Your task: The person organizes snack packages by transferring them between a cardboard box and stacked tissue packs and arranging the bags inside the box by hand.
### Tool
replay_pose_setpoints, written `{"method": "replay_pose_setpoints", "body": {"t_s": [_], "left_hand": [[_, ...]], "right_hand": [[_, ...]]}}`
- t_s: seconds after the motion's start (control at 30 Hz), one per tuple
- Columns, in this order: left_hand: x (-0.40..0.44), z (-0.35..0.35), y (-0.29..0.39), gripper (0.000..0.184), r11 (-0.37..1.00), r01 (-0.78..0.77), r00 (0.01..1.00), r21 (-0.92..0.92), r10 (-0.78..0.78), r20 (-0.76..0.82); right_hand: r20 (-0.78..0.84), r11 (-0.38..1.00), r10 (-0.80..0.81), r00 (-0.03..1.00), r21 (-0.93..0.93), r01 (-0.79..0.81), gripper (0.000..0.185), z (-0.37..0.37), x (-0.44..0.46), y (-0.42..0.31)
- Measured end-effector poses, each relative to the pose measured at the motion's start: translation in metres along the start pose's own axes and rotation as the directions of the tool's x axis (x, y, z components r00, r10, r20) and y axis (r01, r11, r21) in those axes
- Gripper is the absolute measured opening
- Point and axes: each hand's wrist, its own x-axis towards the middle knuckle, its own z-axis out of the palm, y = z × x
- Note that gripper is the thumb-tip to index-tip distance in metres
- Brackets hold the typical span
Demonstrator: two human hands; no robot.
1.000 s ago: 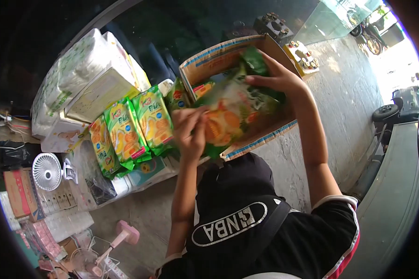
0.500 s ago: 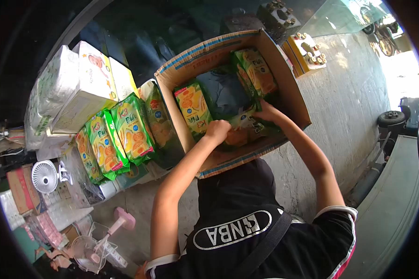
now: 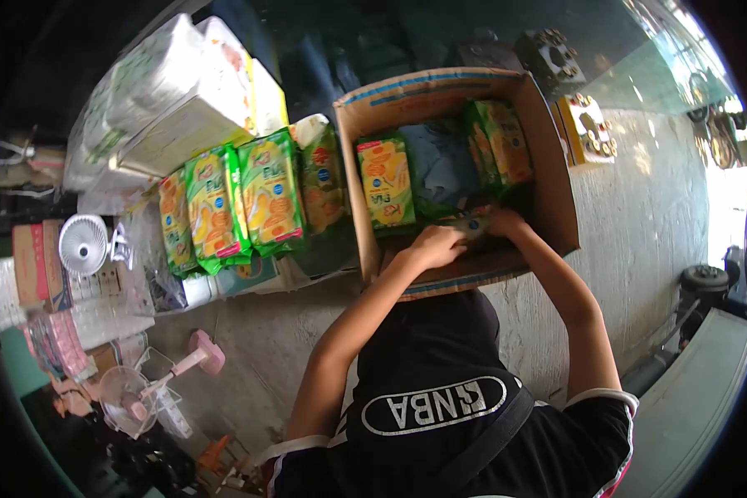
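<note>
An open cardboard box stands in front of me, with green-and-yellow snack packets inside. One packet lies along the box's left side and another packet along the right, with dark blue plastic between them. Both my hands are inside the box at its near side. My left hand, fingers curled, grips the left end of a snack packet lying crosswise. At that packet's other end is my right hand, closed round it, its fingertips partly hidden.
Left of the box stand several more green snack packets on a table, beside white wrapped packs. A white fan and a pink fan are farther left. A yellow crate of bottles sits beyond the box's right side.
The view has shifted, so the box appears farther right. My right hand has drawn in from spread fingers to the crosswise packet's end. My left hand stays on that packet.
</note>
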Motion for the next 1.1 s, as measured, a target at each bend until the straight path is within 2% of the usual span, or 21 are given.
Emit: {"method": "replay_pose_setpoints", "body": {"t_s": [0.07, 0.1, 0.17, 0.23, 0.27, 0.33, 0.4, 0.47, 0.5, 0.53, 0.57, 0.6, 0.63, 0.67, 0.7, 0.77, 0.83, 0.93, 1.0, 1.07, 1.1], "left_hand": [[-0.037, -0.037, 0.031, 0.028, 0.910, -0.184, 0.948, -0.372, 0.064, -0.312], [-0.060, -0.054, 0.042, 0.028, 0.869, -0.251, 0.912, -0.426, 0.065, -0.404], [-0.112, -0.084, 0.043, 0.027, 0.828, -0.334, 0.828, -0.451, 0.029, -0.560], [-0.173, -0.103, 0.023, 0.024, 0.801, -0.340, 0.715, -0.492, -0.119, -0.689], [-0.204, -0.111, 0.009, 0.026, 0.825, -0.326, 0.602, -0.461, -0.195, -0.774], [-0.271, -0.130, -0.005, 0.026, 0.859, -0.201, 0.243, -0.470, -0.422, -0.874], [-0.341, -0.150, -0.037, 0.022, 0.946, -0.147, -0.137, -0.289, -0.309, -0.941], [-0.408, -0.173, -0.061, 0.021, 0.974, -0.089, -0.476, -0.206, -0.224, -0.851], [-0.438, -0.187, -0.066, 0.022, 0.984, -0.020, -0.564, -0.175, -0.156, -0.811], [-0.467, -0.200, -0.072, 0.023, 0.987, 0.051, -0.639, -0.150, -0.083, -0.764], [-0.494, -0.213, -0.084, 0.031, 0.986, 0.077, -0.656, -0.148, -0.062, -0.752], [-0.521, -0.226, -0.096, 0.040, 0.984, 0.102, -0.670, -0.147, -0.041, -0.741], [-0.546, -0.241, -0.115, 0.040, 0.984, 0.106, -0.672, -0.144, -0.035, -0.740], [-0.570, -0.256, -0.139, 0.054, 0.971, 0.161, -0.681, -0.179, -0.022, -0.732], [-0.591, -0.269, -0.162, 0.068, 0.953, 0.214, -0.689, -0.215, -0.009, -0.725], [-0.622, -0.297, -0.200, 0.078, 0.917, 0.268, -0.686, -0.296, -0.034, -0.727], [-0.645, -0.326, -0.234, 0.101, 0.830, 0.389, -0.660, -0.400, -0.052, -0.749], [-0.655, -0.349, -0.247, 0.111, 0.714, 0.473, -0.607, -0.516, -0.160, -0.778], [-0.667, -0.359, -0.265, 0.118, 0.697, 0.455, -0.574, -0.555, -0.247, -0.781], [-0.700, -0.374, -0.330, 0.118, 0.907, 0.155, -0.527, -0.392, -0.260, -0.809], [-0.683, -0.373, -0.307, 0.118, 0.702, 0.430, -0.589, -0.567, -0.258, -0.766]], "right_hand": [[-0.035, 0.975, -0.220, 0.975, 0.010, 0.220, 0.063, 0.018, 0.023, 0.019], [-0.041, 0.972, -0.233, 0.972, -0.003, 0.233, 0.063, 0.023, 0.028, 0.021], [-0.121, 0.996, 0.007, 0.993, -0.090, -0.018, 0.074, 0.031, 0.028, 0.019], [-0.130, 0.986, 0.050, 0.990, -0.155, -0.070, 0.066, 0.020, 0.010, 0.006], [-0.140, 0.970, 0.099, 0.985, -0.207, -0.127, 0.060, 0.008, -0.001, -0.006], [-0.101, 0.942, 0.090, 0.991, -0.314, -0.118, 0.055, -0.013, -0.017, -0.034], [-0.062, 0.902, 0.084, 0.995, -0.419, -0.102, 0.050, -0.031, -0.029, -0.067], [-0.027, 0.934, -0.060, 0.998, -0.353, 0.046, 0.048, -0.042, -0.043, -0.102], [-0.029, 0.932, -0.077, 0.997, -0.358, 0.062, 0.048, -0.049, -0.056, -0.123], [-0.129, 0.966, -0.206, 0.970, -0.186, 0.180, 0.046, -0.056, -0.073, -0.149], [-0.245, 0.950, -0.305, 0.920, -0.020, 0.310, 0.044, -0.059, -0.086, -0.174], [-0.246, 0.948, -0.314, 0.917, -0.021, 0.319, 0.044, -0.057, -0.095, -0.199], [-0.397, 0.906, -0.359, 0.844, 0.069, 0.418, 0.042, -0.054, -0.103, -0.223], [-0.544, 0.843, -0.373, 0.751, 0.140, 0.520, 0.039, -0.052, -0.111, -0.245], [-0.546, 0.841, -0.374, 0.749, 0.141, 0.523, 0.039, -0.051, -0.122, -0.264], [-0.663, 0.829, -0.422, 0.618, -0.008, 0.559, 0.052, -0.045, -0.142, -0.293], [-0.715, 0.821, -0.373, 0.591, 0.042, 0.569, 0.058, -0.027, -0.129, -0.294], [-0.753, 0.781, -0.265, 0.603, 0.199, 0.592, 0.067, 0.009, -0.122, -0.291], [-0.740, 0.924, -0.206, 0.640, 0.070, 0.377, 0.060, 0.025, -0.131, -0.299], [-0.747, 0.920, -0.177, 0.641, 0.105, 0.377, 0.054, 0.036, -0.116, -0.292], [-0.691, 0.925, -0.152, 0.706, 0.153, 0.348, 0.050, 0.036, -0.109, -0.290]]}}
